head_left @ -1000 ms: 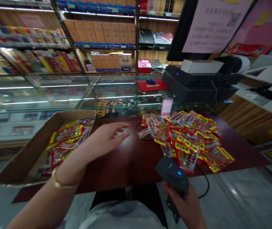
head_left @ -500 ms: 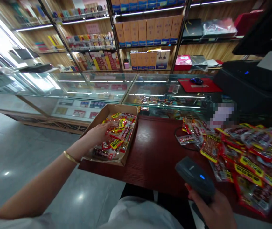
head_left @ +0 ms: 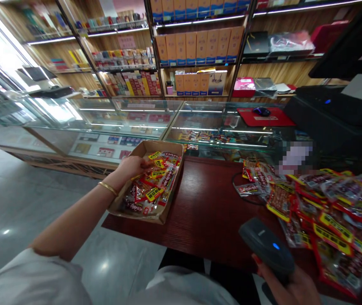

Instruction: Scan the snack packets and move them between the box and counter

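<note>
Left of centre in my view, the left hand reaches over the side of an open cardboard box on the dark red table and touches the snack packets inside. The fingers are bent, but their tips get lost among the shiny wrappers, so I can't tell from here whether they pinch one or only rest there.

At lower right I have the right hand wrapped around a dark scanner with a blue light; the hand covers much of its handle, and the bottom of the frame cuts off the wrist. A heap of similar packets runs out past the right edge. Above it, pixel blocks mask a pale object I can't identify. The black screen at upper right is cropped.

The packets carry dark characters on yellow bands, too small for me to read, and the scanner's pale mark is illegible. At top centre, tan boxes have vertical lettering, and a whitish box below shows bold dark strokes; I can read neither.
</note>
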Demonstrator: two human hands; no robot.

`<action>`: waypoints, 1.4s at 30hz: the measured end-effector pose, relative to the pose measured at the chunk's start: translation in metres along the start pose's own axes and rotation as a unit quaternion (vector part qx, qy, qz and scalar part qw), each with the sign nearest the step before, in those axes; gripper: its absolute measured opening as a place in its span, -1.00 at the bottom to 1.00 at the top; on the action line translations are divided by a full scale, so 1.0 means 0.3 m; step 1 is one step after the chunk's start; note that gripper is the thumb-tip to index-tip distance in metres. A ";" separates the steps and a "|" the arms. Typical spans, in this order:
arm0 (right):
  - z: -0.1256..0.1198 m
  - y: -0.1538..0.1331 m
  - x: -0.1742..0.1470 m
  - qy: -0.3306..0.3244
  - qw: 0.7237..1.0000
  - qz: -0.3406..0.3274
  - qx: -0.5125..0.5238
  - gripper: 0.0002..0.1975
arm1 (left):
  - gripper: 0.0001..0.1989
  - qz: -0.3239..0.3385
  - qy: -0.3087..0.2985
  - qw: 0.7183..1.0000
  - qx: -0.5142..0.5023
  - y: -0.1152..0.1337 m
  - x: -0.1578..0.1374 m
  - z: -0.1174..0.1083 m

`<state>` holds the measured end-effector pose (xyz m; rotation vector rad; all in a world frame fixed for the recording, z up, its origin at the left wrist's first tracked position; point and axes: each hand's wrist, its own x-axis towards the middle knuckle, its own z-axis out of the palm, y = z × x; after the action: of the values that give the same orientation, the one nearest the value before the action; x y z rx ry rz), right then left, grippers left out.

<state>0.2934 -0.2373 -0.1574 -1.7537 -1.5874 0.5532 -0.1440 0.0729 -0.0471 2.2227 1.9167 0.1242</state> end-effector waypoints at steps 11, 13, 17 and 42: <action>0.007 -0.097 -0.013 0.079 0.995 0.046 0.029 -0.63 | -0.59 0.055 -0.165 0.770 -0.614 0.547 -0.331 0.176; -0.013 -0.132 -0.012 0.057 0.998 0.007 0.015 -0.68 | -0.61 0.055 -0.171 0.767 -0.616 0.600 -0.329 0.275; -0.032 -0.158 -0.026 0.009 1.000 -0.015 0.005 -0.72 | -0.59 0.009 -0.208 0.760 -0.616 0.616 -0.293 0.404; -0.100 -0.169 -0.068 -0.056 0.998 0.010 0.003 -0.72 | -0.73 -0.092 -0.272 0.705 -0.648 0.598 -0.271 0.420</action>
<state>0.2772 -0.2633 -0.1031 -1.7631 -1.6426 0.6758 0.0417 -0.0442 -0.1271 0.9148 1.0351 0.5191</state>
